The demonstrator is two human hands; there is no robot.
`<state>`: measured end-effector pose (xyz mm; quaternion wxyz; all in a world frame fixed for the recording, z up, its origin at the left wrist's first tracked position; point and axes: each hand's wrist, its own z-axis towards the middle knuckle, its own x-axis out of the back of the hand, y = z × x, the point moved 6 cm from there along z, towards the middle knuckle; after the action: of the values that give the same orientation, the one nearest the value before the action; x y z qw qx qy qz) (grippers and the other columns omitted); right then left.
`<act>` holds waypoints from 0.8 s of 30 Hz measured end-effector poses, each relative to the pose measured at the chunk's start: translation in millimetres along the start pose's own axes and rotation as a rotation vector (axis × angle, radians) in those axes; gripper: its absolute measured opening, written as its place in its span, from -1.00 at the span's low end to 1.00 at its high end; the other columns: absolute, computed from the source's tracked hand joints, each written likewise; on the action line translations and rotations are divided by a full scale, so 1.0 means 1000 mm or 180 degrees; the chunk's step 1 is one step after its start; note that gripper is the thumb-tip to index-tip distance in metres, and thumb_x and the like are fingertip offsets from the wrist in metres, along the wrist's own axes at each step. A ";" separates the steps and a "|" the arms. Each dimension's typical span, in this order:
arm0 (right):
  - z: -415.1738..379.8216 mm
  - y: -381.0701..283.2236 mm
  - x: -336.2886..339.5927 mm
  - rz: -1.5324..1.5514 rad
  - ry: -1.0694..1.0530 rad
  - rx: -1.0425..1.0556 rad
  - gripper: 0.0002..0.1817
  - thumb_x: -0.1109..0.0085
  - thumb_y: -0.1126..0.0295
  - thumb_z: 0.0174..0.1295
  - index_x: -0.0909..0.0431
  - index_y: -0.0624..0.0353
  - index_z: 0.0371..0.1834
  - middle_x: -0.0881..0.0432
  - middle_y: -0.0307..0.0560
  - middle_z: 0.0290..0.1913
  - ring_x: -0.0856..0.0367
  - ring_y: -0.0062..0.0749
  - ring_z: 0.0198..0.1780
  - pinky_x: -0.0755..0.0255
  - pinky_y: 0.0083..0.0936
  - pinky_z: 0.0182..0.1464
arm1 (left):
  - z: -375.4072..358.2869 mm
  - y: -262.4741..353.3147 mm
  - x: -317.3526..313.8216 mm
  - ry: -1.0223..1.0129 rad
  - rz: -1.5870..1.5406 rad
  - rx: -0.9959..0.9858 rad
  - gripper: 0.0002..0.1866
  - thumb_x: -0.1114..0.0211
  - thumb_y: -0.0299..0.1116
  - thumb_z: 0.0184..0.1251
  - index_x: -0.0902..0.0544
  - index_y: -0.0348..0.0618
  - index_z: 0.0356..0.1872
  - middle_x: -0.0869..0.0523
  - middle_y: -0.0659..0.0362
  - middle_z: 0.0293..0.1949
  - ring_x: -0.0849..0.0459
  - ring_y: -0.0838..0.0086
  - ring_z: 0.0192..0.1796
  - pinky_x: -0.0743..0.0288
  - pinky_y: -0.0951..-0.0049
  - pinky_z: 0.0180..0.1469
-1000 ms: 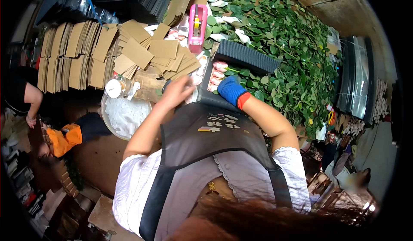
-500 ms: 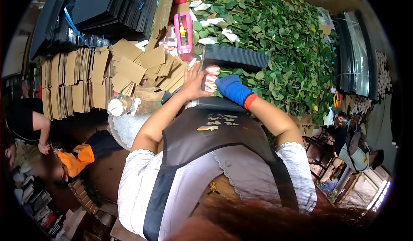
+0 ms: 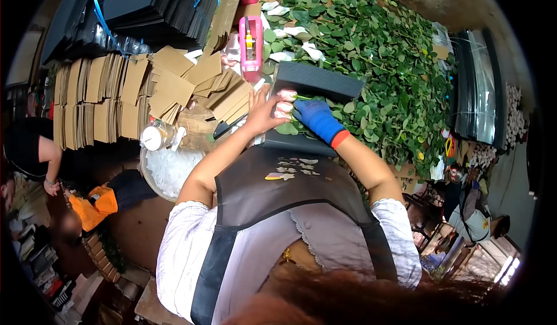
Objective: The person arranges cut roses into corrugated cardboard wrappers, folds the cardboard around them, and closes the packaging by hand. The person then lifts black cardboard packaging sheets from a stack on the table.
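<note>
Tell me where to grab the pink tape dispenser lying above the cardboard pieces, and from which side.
Probably across the two long flat sides of the pink tape dispenser, near mid-length, coming from above. It lies lengthwise and narrow, pointing away from the person, with its upper face exposed. The cardboard pieces crowd its left and the leafy stems its right, so a sideways approach looks blocked. Both hands are busy at the black tray.

Your corrugated sheet (image 3: 316,81) lies ahead with rose heads (image 3: 284,102) on it, cardboard stacks (image 3: 110,96) to its left, tape dispenser (image 3: 250,41) behind, leafy stems (image 3: 383,52) right.
</note>
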<state>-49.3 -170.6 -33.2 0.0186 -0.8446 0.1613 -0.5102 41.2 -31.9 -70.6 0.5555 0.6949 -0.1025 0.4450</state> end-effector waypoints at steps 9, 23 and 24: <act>0.001 -0.004 -0.005 -0.0138 0.0173 0.0376 -0.76 0.03 0.24 0.38 -0.56 0.11 -0.09 -0.76 0.12 -0.26 -0.76 0.04 -0.22 -0.57 -0.06 -0.22 | 0.015 0.011 0.002 0.0150 -0.0166 0.0655 -0.49 -0.58 0.13 -0.05 -0.80 0.11 -0.10 -0.32 -0.21 0.41 -0.12 -0.08 0.54 0.44 -0.21 0.59; 0.013 0.036 -0.017 -0.0027 0.0607 -0.0078 -0.74 -0.15 0.06 0.31 -0.56 -0.05 -0.11 -0.73 -0.08 -0.30 -0.72 -0.05 -0.24 -0.53 -0.08 -0.28 | 0.014 0.004 -0.002 0.0415 -0.0269 0.0625 -0.17 -0.58 0.10 -0.03 -0.56 -0.01 0.30 -0.40 -0.17 0.33 -0.24 -0.06 0.47 0.38 -0.27 0.56; 0.012 0.035 -0.016 -0.0023 0.0614 -0.0052 -0.74 -0.15 0.07 0.30 -0.56 -0.06 -0.11 -0.73 -0.07 -0.30 -0.72 -0.05 -0.25 -0.52 -0.08 -0.29 | 0.015 0.003 -0.003 0.0466 -0.0267 0.0629 -0.11 -0.58 0.11 -0.05 -0.52 -0.02 0.35 -0.40 -0.16 0.33 -0.23 -0.06 0.47 0.38 -0.27 0.56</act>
<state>-54.8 -200.6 -59.8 -0.0058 -0.7922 0.1635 -0.5879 44.7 -47.0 -70.9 0.5084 0.7156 0.0119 0.4788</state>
